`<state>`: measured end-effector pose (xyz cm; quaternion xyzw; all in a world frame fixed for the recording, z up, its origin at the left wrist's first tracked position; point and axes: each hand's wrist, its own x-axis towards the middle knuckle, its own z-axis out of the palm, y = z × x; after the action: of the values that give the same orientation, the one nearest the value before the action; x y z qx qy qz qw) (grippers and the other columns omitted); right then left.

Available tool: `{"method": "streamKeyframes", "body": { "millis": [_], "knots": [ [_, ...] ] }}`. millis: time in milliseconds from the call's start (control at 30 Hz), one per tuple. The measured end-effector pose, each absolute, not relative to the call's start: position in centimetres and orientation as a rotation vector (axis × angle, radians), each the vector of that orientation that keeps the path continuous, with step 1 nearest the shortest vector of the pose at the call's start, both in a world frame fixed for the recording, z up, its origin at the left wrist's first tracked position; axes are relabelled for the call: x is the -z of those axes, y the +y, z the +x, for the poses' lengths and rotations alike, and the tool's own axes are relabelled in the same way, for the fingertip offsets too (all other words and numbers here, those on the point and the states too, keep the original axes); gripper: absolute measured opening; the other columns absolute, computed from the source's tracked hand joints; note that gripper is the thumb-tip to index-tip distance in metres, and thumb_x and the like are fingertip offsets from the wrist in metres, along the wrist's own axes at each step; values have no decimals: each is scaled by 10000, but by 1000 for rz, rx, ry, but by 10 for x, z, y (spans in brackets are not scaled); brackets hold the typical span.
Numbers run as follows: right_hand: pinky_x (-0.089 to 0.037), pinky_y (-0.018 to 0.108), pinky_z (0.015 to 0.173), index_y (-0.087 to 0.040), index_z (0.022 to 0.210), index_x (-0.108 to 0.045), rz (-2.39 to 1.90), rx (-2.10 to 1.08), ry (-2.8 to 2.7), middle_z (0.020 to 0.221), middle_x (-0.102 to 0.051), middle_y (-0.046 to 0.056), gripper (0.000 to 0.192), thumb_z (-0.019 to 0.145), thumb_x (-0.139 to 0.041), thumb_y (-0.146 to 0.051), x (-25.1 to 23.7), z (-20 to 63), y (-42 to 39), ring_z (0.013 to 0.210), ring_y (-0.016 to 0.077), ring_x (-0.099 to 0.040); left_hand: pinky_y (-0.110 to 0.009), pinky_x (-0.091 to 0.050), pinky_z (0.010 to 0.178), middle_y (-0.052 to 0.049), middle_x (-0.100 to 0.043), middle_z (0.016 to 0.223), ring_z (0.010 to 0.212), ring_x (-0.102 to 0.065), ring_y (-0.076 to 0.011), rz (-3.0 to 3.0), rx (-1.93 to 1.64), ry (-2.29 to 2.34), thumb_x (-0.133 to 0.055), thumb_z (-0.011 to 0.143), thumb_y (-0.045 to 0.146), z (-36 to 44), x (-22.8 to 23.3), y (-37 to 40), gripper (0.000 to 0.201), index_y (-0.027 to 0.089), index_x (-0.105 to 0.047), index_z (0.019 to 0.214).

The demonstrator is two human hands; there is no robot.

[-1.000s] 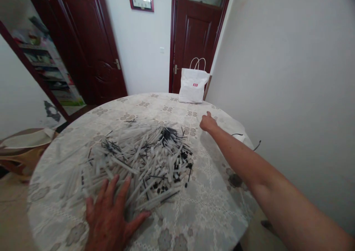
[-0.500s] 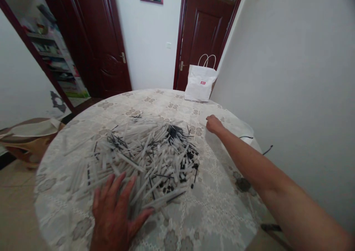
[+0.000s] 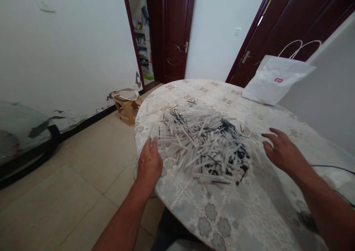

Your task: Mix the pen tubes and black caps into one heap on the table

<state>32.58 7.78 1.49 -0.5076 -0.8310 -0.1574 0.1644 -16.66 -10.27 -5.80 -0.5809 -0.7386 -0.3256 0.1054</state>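
Observation:
A wide heap of clear plastic tubes [image 3: 191, 143] lies on the tablecloth. Thin black sticks [image 3: 229, 127] are mixed into it, bunched mostly on its right side. Small black pieces like caps [image 3: 244, 168] gather at the heap's lower right. At the table's left rim, my left hand [image 3: 151, 164] has its fingers stretched out beside the outermost tubes. Whether its fingertips touch them I cannot tell. My right hand [image 3: 284, 151] hovers to the right of the heap, fingers apart and slightly bent, with nothing in it.
A white paper bag [image 3: 277, 81] with looped handles stands at the back right of the round table [image 3: 194, 210]. A dark cable [image 3: 332, 166] lies at the right. Left of the table, a stool [image 3: 127, 108] stands on the floor by the wall.
The view has swung left. My left hand has shifted from the heap's near side to its left edge. My right hand has come nearer the heap, its fingers now spread.

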Motion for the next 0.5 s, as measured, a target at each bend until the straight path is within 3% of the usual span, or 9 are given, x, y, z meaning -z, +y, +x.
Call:
{"method": "streamKeyframes", "body": {
  "millis": [100,233,300,400,500],
  "knots": [
    [-585,482,969,-139,1209,-703,-1372,390,-2261,1444,-578,231,415,1021,-443,-402,-20,307,32,1221,354,-664,-540,-472,1181,-213,-428,1568,1480,-460,-338,-1687,1046,-2143,-409,877,-14,-166,54,-106,667,159,-449,1520],
    [-623,401,878,-187,1179,-696,-1303,203,-2181,1423,-618,172,317,1034,-486,-375,-21,276,-19,868,204,-746,-561,-414,1232,-200,-380,1577,1516,-395,-338,-1747,1139,-2040,-429,868,-12,-173,52,-113,651,159,-467,1495],
    [-624,390,892,-198,1156,-701,-1258,186,-2133,1388,-651,151,275,1032,-505,-346,-19,263,-36,907,207,-753,-562,-400,1244,-195,-405,1546,1508,-400,-335,-1764,1157,-2019,-432,865,-8,-174,53,-116,633,154,-485,1474],
    [-600,410,988,-206,1144,-707,-1169,188,-2097,1320,-695,130,237,1027,-522,-295,-16,247,-50,1131,253,-725,-546,-400,1251,-173,-432,1524,1487,-429,-319,-1779,1185,-2024,-422,850,-11,-174,53,-124,637,174,-517,1453],
    [-587,415,1024,-206,1165,-702,-1070,161,-2105,1294,-709,120,219,1018,-543,-237,-11,237,-58,1170,247,-712,-525,-450,1220,-157,-446,1519,1445,-482,-307,-1757,1212,-2037,-427,863,13,-174,54,-134,582,189,-568,1399]
  ]
}}
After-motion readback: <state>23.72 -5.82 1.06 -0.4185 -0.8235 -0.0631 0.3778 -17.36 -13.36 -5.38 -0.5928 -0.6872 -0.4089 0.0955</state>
